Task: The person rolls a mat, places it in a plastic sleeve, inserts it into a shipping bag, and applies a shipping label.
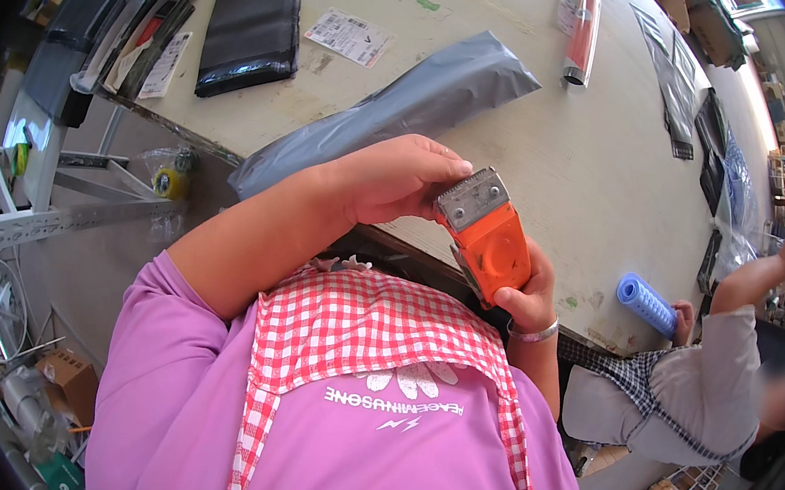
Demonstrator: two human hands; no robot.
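An orange hand-held tape dispenser (pixel 496 245) with a toothed metal head is held up in front of my apron, over the table's near edge. My right hand (pixel 535 289) grips its lower orange end, thumb on the side facing me. At the metal head, my left hand (pixel 410 179) has its thumb on the toothed edge, with the other fingers curled and partly hidden behind. No tape roll shows in this view. Just beyond my left forearm, a long grey plastic mailer bag (pixel 408 99) lies filled and slanted across the worktable (pixel 603 217).
Black mailer bags (pixel 254 22), a printed label (pixel 350 37) and a box (pixel 148 40) of packets lie at the left. A red wrapped roll (pixel 582 35) lies beyond. At right, a co-worker's hand (pixel 683 322) touches a rolled blue mat (pixel 647 304). Metal frames (pixel 80 209) stand left.
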